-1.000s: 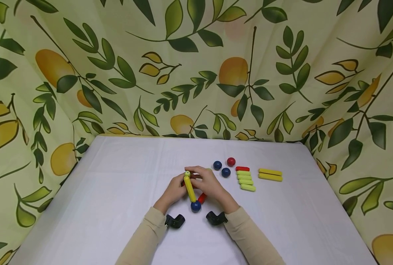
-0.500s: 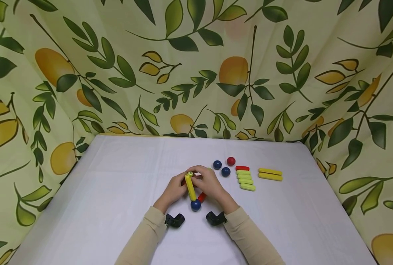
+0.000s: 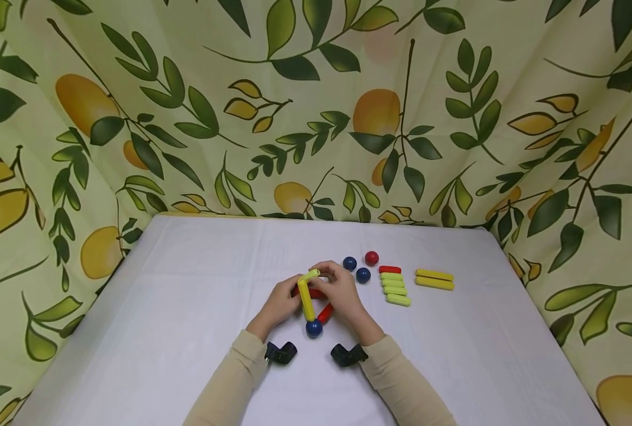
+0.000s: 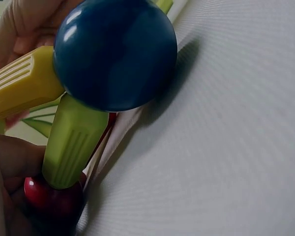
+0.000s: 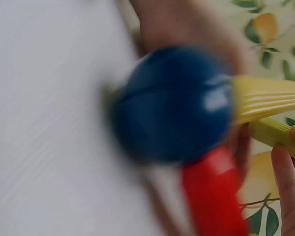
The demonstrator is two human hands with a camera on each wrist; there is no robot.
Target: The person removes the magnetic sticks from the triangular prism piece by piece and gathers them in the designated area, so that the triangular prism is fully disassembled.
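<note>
Tabletop [image 3: 188, 331]: white.
Left hand [image 3: 281, 299]: your fingers hold red ball [image 4: 48, 197].
Right hand [image 3: 344, 294]: pinches upper green rod [image 5: 268, 132].
Upper green rod: probably light, stiff; grip ridged sides.

I can read no text, label, brand, number or sign in any of the three views: none on the balls [image 3: 313, 328], none on the sticks [image 3: 306, 300], none on the curtain [image 3: 209, 171], and none on the black devices [image 3: 281, 354].
</note>
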